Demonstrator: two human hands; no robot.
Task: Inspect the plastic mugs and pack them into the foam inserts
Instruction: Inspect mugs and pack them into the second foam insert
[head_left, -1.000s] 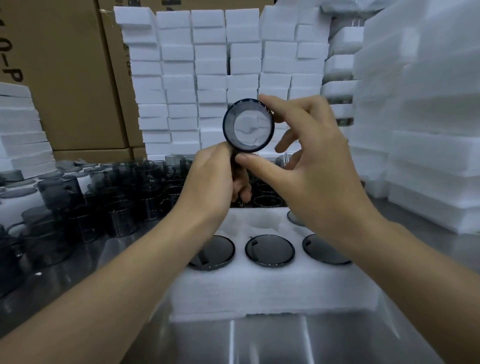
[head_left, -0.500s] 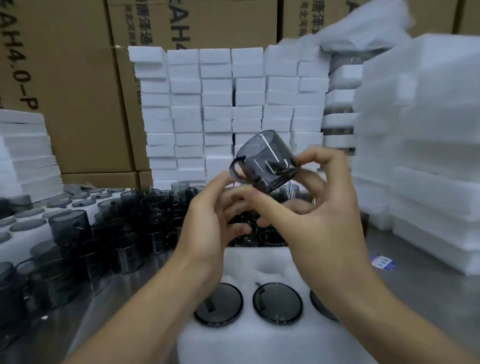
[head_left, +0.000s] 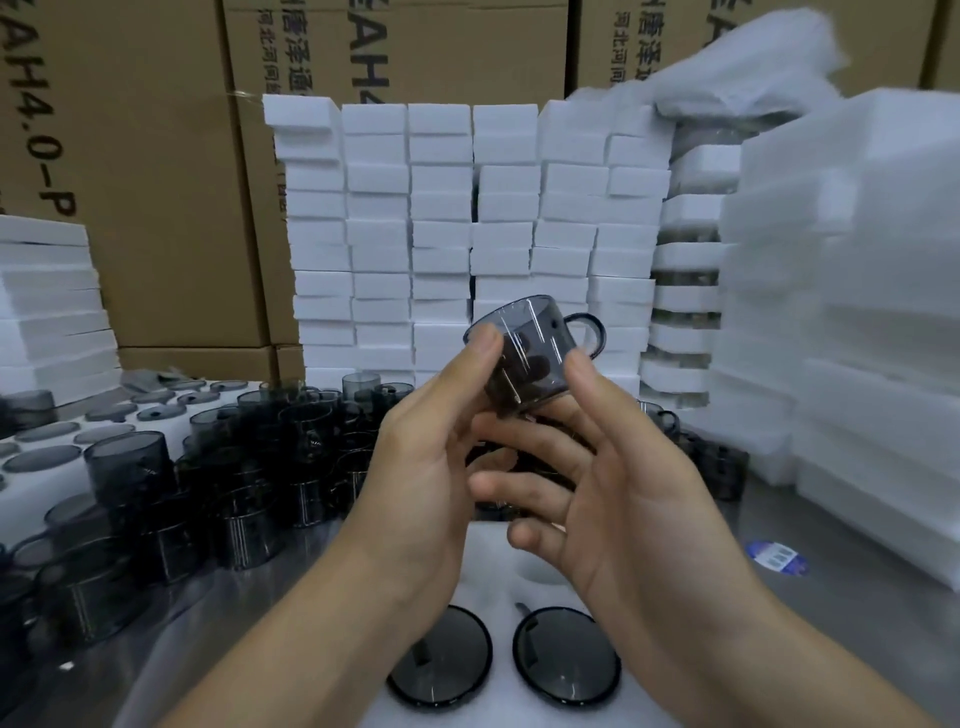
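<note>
A smoky see-through plastic mug (head_left: 535, 353) is held up at chest height, tilted, with its handle pointing right. My left hand (head_left: 415, 467) grips it: the thumb lies on the near left wall and the fingertips show through the plastic. My right hand (head_left: 623, 499) has its thumb against the mug's right side and its straight fingers spread below the mug. Beneath my hands lies a white foam insert (head_left: 493, 712) with two mugs (head_left: 441, 657) (head_left: 566, 654) seated in the near cavities and one empty cavity (head_left: 540, 574) partly hidden by my right hand.
Several loose grey mugs (head_left: 249, 467) crowd the steel table to the left. A filled foam insert (head_left: 31, 467) lies at the far left. Foam block stacks (head_left: 441, 234) rise behind and a tall foam stack (head_left: 857, 312) on the right. Cardboard boxes (head_left: 156, 156) form the back wall.
The mug came down from eye level, where I looked through its mouth, and has been turned; its handle went from the left side to the right. My right fingers have spread out.
</note>
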